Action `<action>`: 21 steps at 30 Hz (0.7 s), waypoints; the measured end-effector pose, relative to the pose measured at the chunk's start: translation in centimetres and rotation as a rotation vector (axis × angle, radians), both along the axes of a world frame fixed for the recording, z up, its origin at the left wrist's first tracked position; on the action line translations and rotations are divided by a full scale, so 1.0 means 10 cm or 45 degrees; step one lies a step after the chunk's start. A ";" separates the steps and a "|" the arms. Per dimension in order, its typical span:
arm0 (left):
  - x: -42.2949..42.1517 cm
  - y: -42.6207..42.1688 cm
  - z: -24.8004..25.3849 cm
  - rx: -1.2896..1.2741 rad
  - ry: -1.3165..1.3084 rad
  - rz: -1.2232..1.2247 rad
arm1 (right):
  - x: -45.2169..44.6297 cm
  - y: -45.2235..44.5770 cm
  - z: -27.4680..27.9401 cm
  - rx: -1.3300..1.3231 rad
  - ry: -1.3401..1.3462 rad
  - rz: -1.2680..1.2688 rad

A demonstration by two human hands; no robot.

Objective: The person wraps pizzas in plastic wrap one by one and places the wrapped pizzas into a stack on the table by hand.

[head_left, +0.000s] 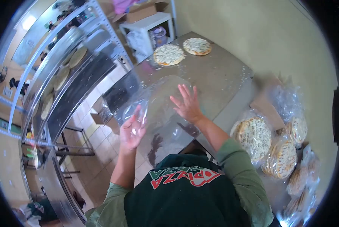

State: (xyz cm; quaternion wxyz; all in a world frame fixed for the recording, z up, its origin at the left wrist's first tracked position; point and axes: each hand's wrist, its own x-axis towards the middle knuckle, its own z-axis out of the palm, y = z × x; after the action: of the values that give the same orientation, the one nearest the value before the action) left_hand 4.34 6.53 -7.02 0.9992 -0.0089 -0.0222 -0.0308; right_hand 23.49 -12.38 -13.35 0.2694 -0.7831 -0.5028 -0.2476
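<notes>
My left hand [133, 130] has clear plastic film [141, 108] over its fingers, near the table's left edge; the fingers look loosely bent around it. My right hand [187, 104] is spread above the metal table [218, 72], palm down, with nothing in it. A clear plastic bag or sheet [169, 85] lies on the table beneath and between my hands. At the far end of the table lie two pizzas with white topping, one on the left [169, 55] and one on the right [197, 46].
Plastic-wrapped pizzas [252, 138] are stacked at the right beside cardboard [267, 108]. A metal conveyor [82, 81] carrying flat rounds runs along the left. Behind stands a white stand [148, 22] with a cardboard box [141, 13]. Crumbs dot the table.
</notes>
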 end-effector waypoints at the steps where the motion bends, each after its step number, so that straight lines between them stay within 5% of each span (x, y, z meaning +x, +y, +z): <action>1: -0.06 -0.10 0.05 -0.040 -0.004 0.068 | -0.13 0.16 -0.06 -0.047 0.084 -0.003; 4: -0.14 -0.20 0.21 -0.343 0.249 0.117 | -0.59 0.55 -0.16 0.283 0.278 0.109; 7: -0.15 -0.21 0.69 -0.038 0.176 0.319 | -0.88 0.71 0.06 0.489 0.774 0.410; 10: -0.22 -0.04 0.85 0.564 -0.237 0.568 | -1.08 0.61 0.39 0.704 1.911 0.798; 13: -0.21 -0.04 0.71 1.478 0.165 0.871 | -1.01 0.33 0.63 0.446 2.405 0.836; 14: -0.19 -0.07 0.60 1.813 0.361 0.944 | -0.95 0.26 0.62 0.431 2.504 0.909; 16: -0.11 -0.18 0.37 1.947 0.470 0.839 | -0.85 0.17 0.62 0.405 2.698 1.048; 21: 0.11 -0.73 0.33 2.949 0.479 0.827 | -0.79 -0.02 0.40 0.407 2.565 1.087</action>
State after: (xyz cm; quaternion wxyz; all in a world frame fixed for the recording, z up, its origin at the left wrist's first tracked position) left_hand 5.40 -0.79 -3.72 0.3648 0.8898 0.1623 0.2210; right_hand 15.64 -12.55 -9.31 0.7168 -0.3447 -0.2445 0.5546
